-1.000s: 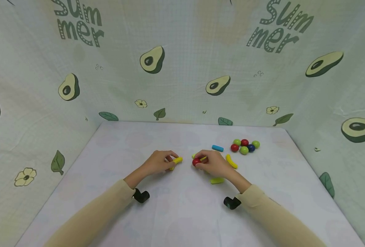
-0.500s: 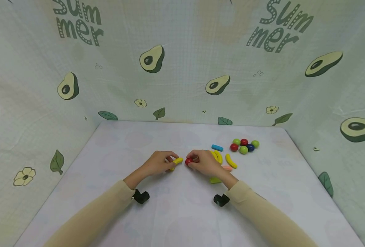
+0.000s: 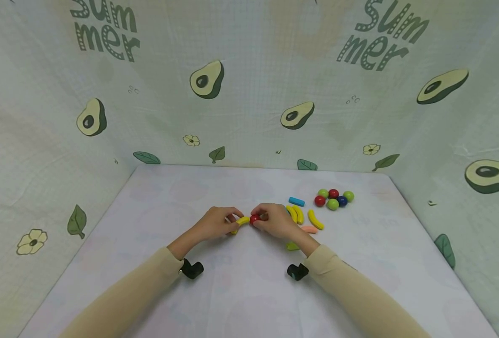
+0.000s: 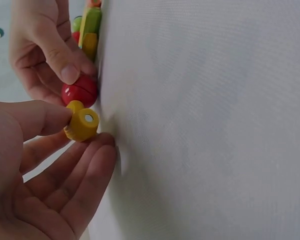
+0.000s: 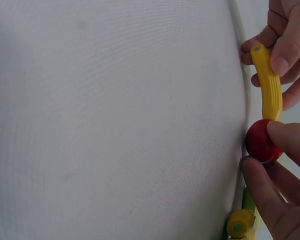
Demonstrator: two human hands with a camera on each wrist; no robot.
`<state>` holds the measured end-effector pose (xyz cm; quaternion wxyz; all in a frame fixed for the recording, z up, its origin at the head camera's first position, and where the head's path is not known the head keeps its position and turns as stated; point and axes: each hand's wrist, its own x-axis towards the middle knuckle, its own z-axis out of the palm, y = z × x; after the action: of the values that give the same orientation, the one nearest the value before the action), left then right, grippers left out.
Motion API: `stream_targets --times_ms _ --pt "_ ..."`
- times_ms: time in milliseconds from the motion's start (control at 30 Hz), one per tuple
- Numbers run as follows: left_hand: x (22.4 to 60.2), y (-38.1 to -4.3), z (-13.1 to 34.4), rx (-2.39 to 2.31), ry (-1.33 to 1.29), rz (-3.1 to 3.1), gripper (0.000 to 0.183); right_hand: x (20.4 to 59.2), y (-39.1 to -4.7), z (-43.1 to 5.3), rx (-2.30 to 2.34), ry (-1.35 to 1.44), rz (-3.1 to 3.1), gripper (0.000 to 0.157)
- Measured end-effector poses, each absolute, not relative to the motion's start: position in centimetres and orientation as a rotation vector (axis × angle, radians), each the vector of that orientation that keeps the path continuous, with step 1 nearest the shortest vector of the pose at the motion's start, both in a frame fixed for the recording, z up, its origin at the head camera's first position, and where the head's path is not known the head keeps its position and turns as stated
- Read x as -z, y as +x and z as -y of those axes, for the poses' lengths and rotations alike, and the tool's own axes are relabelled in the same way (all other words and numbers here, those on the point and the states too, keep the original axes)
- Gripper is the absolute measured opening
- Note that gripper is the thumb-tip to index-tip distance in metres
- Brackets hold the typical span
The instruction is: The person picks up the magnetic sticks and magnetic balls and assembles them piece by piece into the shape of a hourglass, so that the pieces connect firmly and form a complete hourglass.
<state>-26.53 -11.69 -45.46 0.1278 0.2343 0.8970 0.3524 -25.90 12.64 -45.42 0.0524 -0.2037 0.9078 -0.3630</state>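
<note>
My left hand (image 3: 217,222) pinches a curved yellow stick (image 3: 243,220) between thumb and fingers, low over the white table (image 3: 241,291). A light round spot marks the stick's near end in the left wrist view. Opposite it, my right hand (image 3: 276,220) holds a shiny red ball (image 3: 254,219) in its fingertips. The ball (image 5: 262,141) touches the far end of the yellow stick (image 5: 270,90) in the right wrist view. Part of the stick is covered by the left fingers.
Right of the hands lie two yellow curved sticks (image 3: 298,216), another yellow one (image 3: 315,219), a blue stick (image 3: 296,201), an orange-pink stick (image 3: 310,229) and a lime piece (image 3: 293,246). Behind them sit several red, green and dark blue balls (image 3: 333,203). A printed cloth surrounds the table.
My right hand has moved left with the red ball until it meets the yellow stick's end, uncovering the sticks behind it. The left hand has stayed nearly still.
</note>
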Motion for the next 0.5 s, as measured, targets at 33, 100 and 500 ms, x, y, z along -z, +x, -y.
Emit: stream_targets --times_ms 33,100,500 --pt "45.48 -26.55 11.66 -1.017 0.684 -2.617 0.030 45.44 -25.90 -12.64 1.109 -0.611 -2.759 0.021" --pt "45.59 -26.62 11.61 -1.005 0.690 -2.627 0.029 45.53 -25.93 -12.64 1.120 -0.598 -2.761 0.022" --pt "45.89 -26.61 11.28 -0.948 0.711 -2.653 0.034 46.33 -26.31 -12.11 1.160 -0.553 -2.798 0.025"
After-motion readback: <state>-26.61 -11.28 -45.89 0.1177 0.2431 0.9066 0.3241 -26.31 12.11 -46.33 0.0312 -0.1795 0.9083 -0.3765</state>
